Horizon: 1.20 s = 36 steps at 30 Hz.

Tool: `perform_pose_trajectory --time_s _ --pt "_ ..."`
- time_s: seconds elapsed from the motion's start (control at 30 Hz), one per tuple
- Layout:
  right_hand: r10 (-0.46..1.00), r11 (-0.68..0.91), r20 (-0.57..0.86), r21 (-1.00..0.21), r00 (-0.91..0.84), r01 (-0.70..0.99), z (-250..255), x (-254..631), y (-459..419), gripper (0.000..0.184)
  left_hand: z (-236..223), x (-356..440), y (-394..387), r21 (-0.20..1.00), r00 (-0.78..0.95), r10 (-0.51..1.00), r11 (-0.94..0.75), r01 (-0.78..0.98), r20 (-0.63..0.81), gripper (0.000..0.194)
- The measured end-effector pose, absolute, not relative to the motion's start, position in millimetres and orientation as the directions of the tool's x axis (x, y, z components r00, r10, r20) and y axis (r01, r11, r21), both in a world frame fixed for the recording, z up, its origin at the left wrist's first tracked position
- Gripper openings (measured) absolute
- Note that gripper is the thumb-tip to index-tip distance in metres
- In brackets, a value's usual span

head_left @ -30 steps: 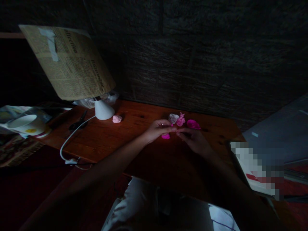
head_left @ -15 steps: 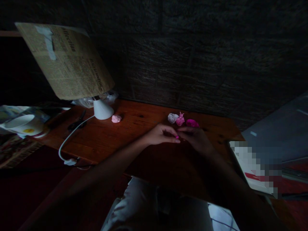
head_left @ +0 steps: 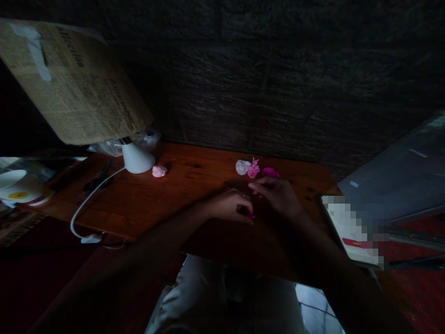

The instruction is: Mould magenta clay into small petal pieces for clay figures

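Observation:
My left hand (head_left: 227,206) is low over the wooden table (head_left: 194,185), its thumb and fingers closed on a small bright pink piece (head_left: 251,216) of what looks like modelling clay. To its right, my right hand (head_left: 280,195) has thumb and forefinger pinched together; anything between them is too small to make out. Just beyond the hands sit a whitish ruffled lump (head_left: 242,167), a pink ruffled figure (head_left: 253,170) with small points on top, and a magenta lump (head_left: 270,172) partly behind my right hand. A pale pink lump (head_left: 159,171) lies apart, further left.
A lamp with a newsprint shade (head_left: 76,88) and white base (head_left: 137,158) stands at the left, its white cord (head_left: 73,218) running over the table edge. Dark scissors (head_left: 99,178) lie beside it. A white cup (head_left: 17,185) is far left; a pale blurred-out object (head_left: 354,232) lies right.
My hands have moved apart. The left has dropped lower with the pink piece and turned knuckles up; the right remains pinched near the lumps. The view has shifted slightly right.

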State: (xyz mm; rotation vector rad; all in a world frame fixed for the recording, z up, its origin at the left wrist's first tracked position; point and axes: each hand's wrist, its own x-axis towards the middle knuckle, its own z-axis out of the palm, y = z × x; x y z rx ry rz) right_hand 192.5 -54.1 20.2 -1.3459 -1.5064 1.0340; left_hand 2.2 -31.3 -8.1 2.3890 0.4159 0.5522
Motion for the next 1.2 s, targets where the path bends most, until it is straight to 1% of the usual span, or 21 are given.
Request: perform_pose_trajectory --time_s 0.17,0.27,0.33,0.43,0.53,0.57,0.63,0.8,0.93,1.07,1.2 --pt "0.992 0.103 0.078 -0.954 -0.101 0.282 18.1 190.0 -54.3 0.035 -9.3 1.9 -29.5 0.623 0.854 0.416 -0.768 0.147 0.312 0.019" --pt "0.993 0.099 0.079 -0.962 -0.088 0.255 18.8 191.7 -53.5 0.036 -6.1 0.3 -29.3 0.604 0.843 0.406 -0.787 0.125 0.354 0.023" --pt "0.995 0.092 0.078 -0.969 -0.067 0.227 19.4 193.9 -52.4 0.037 -2.4 -1.9 -29.3 0.601 0.819 0.425 -0.789 0.127 0.385 0.025" --pt "0.998 0.060 0.054 -0.987 -0.043 0.146 18.7 196.4 -50.3 0.038 1.7 -4.6 -28.7 0.629 0.710 0.537 -0.759 0.169 0.456 0.025" --pt "0.999 0.024 0.022 -0.998 -0.038 0.056 15.9 195.6 -49.3 0.040 1.0 -3.6 -26.8 0.700 0.516 0.675 -0.689 0.188 0.527 0.025" --pt "0.999 0.020 0.018 -0.999 -0.047 0.036 14.6 194.6 -49.3 0.040 -0.2 -2.5 -25.9 0.724 0.468 0.704 -0.667 0.176 0.535 0.027" --pt "0.997 0.024 0.024 -1.000 -0.079 0.004 11.5 191.8 -49.7 0.040 -3.1 0.5 -24.3 0.756 0.431 0.726 -0.640 0.137 0.536 0.032" --pt "0.991 0.000 0.005 -0.999 -0.133 -0.042 5.6 185.4 -52.1 0.035 -7.0 7.2 -21.7 0.741 0.419 0.684 -0.670 0.038 0.597 0.025" --pt "0.992 -0.064 -0.051 -0.992 -0.118 -0.113 7.9 181.7 -53.6 0.038 -6.0 7.8 -20.9 0.761 0.375 0.706 -0.648 0.002 0.600 0.022" --pt "0.980 -0.183 -0.151 -0.942 -0.132 -0.280 12.5 179.7 -52.7 0.040 -4.7 5.3 -19.8 0.765 0.353 0.726 -0.643 0.046 0.589 0.019" --pt "0.962 -0.255 -0.198 -0.894 -0.186 -0.367 13.4 181.3 -52.4 0.036 -3.3 4.3 -20.0 0.703 0.342 0.696 -0.700 0.126 0.632 0.018"
